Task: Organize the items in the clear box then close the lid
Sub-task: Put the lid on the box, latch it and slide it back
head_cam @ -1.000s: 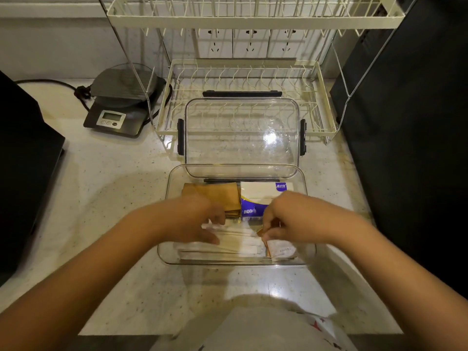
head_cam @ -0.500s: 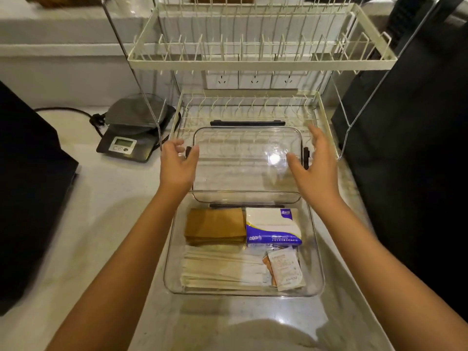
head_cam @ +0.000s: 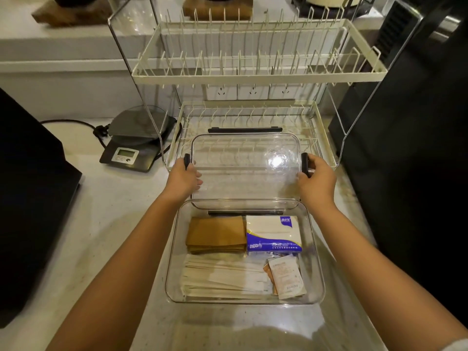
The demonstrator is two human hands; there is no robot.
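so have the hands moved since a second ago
Yes: both left the box and went up to the lid, left hand and right hand gripping its side edges.

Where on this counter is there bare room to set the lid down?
Bare counter lies left of the clear box, between the scale and the black appliance, plus a strip in front of the box. Behind it, the dish rack and lid crowd things.

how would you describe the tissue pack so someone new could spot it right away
Find the clear box on the counter, in front of the dish rack. The tissue pack lies in its far right corner, beside a stack of brown napkins. It is the only thing in the box with a blue band.
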